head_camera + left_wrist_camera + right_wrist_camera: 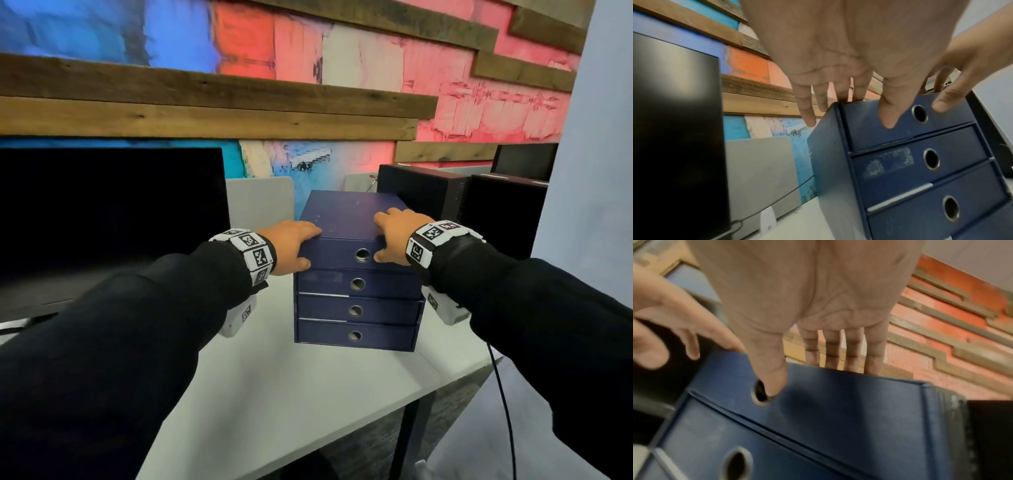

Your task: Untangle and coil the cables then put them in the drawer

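At the top drawer (342, 254) our fingers (888, 116) lie straight, grasping nothing — press unevenly and the cabinet (356, 274) may skid across the surface (291, 394).

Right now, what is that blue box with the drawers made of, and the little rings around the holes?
The blue drawer box looks like stiff covered cardboard with a matte finish: its edges are thin and scuffed, and one front shows pale residue where a label was peeled off. It could be thin plastic. The rings around the finger holes look like metal, being silvery and shiny. The desk seems to be smooth white laminate.
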### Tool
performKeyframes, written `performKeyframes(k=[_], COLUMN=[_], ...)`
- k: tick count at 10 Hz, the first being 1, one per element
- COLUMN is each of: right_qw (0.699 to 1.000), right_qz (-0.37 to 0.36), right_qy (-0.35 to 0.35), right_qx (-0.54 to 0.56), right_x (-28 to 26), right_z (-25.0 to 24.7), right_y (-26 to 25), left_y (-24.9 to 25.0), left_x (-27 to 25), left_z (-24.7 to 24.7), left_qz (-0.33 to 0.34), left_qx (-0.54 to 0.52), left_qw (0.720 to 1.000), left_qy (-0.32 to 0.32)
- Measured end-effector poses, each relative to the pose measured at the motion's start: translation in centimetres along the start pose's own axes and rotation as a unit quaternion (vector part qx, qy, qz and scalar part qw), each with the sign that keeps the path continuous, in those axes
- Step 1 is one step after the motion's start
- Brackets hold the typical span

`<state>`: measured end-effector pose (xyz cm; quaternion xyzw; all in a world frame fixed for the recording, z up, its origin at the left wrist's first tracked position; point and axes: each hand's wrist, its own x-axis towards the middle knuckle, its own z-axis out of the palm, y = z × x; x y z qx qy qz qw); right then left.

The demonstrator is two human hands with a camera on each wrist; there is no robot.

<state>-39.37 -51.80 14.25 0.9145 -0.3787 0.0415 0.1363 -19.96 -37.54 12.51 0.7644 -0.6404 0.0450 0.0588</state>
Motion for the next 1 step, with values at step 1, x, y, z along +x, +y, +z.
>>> performKeyframes(k=[1], right_qw=[0.996], right_qz=[-0.023], right_qy=[0.031], right_qx=[0.076], right_x=[-0.08], right_z=[-0.22], right_y=[-3.01], left_y=[-1.10], left_x=[-2.83], left_z=[0.14], left_qz=[-0.044], left_qx=[-0.039], left_qw=[0.998], left_qy=[0.007])
